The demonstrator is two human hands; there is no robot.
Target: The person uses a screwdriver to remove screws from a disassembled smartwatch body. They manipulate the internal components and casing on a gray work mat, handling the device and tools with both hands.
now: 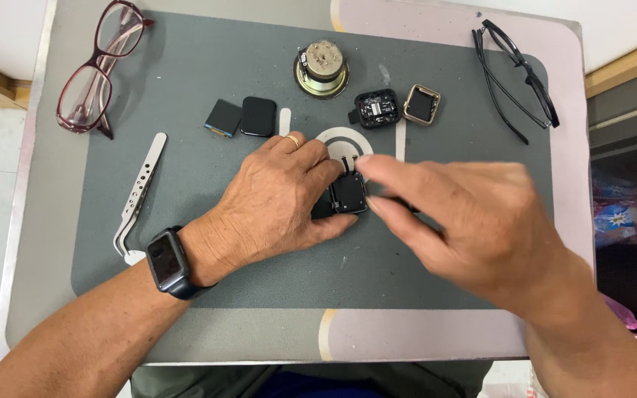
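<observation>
Head view: we pin a small black watch module (pixel 349 193) against the grey mat (pixel 208 250) mid-worktop, left hand (pixel 274 203) pinching its near edge. Right hand (pixel 473 221), blurred, fingers narrow at its right side; we cannot tell whether it grips. Tweezers (pixel 138 193) lie left.

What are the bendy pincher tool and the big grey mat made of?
The tweezers look like metal: pale, silvery, smooth, with a row of punched holes. The mat looks like rubber or silicone: dull grey, no shine, lying flat, though the picture can't confirm which.
</observation>
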